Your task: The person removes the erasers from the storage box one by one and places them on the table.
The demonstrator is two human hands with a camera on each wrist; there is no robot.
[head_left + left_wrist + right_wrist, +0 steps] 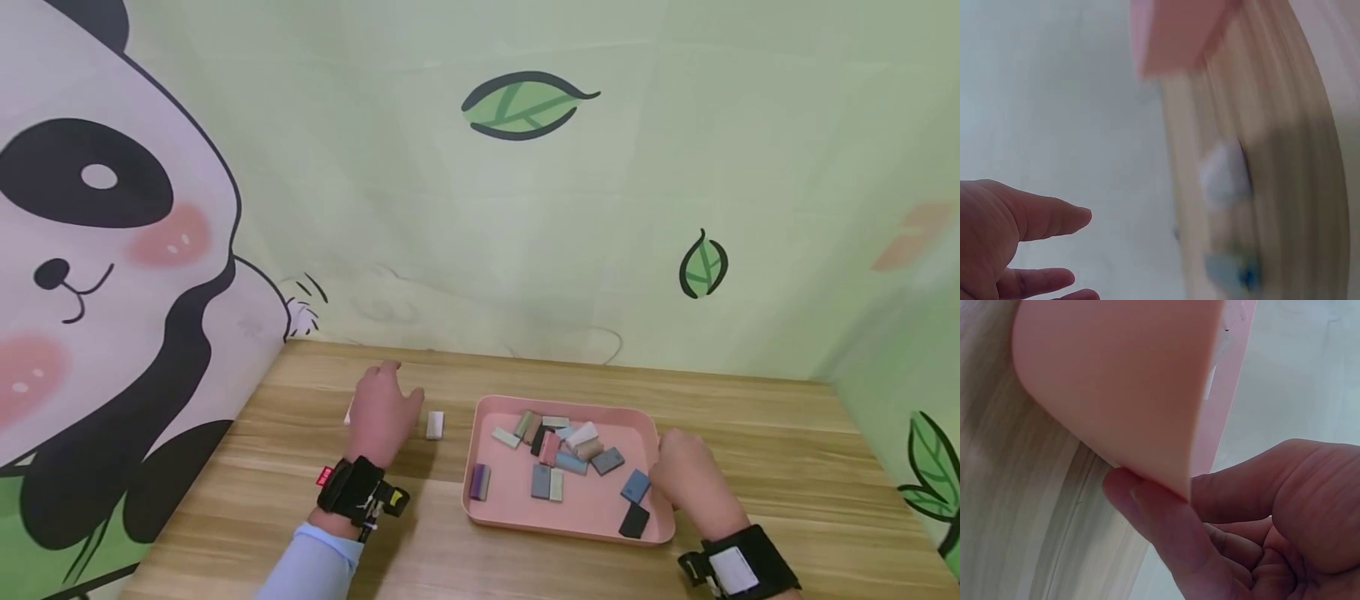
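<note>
My right hand (693, 475) pinches the right wall of a pink tray (525, 515). In the right wrist view, its thumb and forefinger close on the tray's edge. Small rectangular blocks, several of them in grey, green, blue, pink and black, lie scattered in the tray. My left hand (381, 408) is over the table left of the tray, fingers and thumb spread, holding nothing. Just right of its thumb lies a small white block (435, 425). Another pale thing (348, 413) peeks out from behind this hand, mostly hidden. A blurred bluish piece (1233, 272) shows in the left wrist view.
The wooden table (780, 467) meets a pale green wall cloth (420, 208) with printed leaves at the back. A large printed panda (187, 358) covers the cloth on the left. Inside the tray, a purple and grey block (480, 482) sits by the left wall.
</note>
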